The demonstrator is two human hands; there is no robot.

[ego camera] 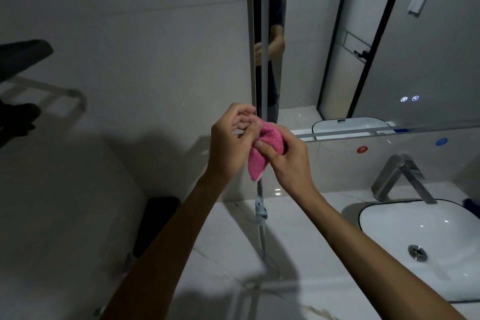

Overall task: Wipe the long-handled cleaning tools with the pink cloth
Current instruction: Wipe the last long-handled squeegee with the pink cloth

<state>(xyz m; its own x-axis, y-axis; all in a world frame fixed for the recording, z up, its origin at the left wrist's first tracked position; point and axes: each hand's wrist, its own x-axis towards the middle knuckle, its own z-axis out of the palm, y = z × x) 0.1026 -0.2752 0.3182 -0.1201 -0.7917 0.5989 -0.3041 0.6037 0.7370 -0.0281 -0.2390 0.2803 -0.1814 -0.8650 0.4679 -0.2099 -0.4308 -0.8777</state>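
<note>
Cloth [265, 148], pink and bunched, sits between both hands at chest height in front of the mirror's [389, 34] left edge. The right hand [288, 161] grips it, thumb pressing into the fold; the left hand [231, 143] pinches its upper edge with fingers curled loosely. A pale pole [260, 215], the handle of one cleaning tool, stands upright and runs from the counter [220, 254] up through the cloth and on along the mirror's edge. Whether the cloth fully wraps the pole or only lies against its front cannot be told, since the hands cover that spot.

The step in hand looks like wrapping the cloth round the pole to run it along its length. To do it well, the cloth should close right round the pole, not just brush one face, so the right hand wants a ring-like grip with the fold spread rather than wadded. The left hand would do better steadying the pole, since the tool seems only to lean and could slide sideways on the smooth counter or tip toward the sink [415, 236]. Long, even strokes with a slight twist should reach the back of the pole. The clamp-like joint [260, 212] lower down will probably snag the cloth; it calls for a looser grip and a separate rub.
</note>
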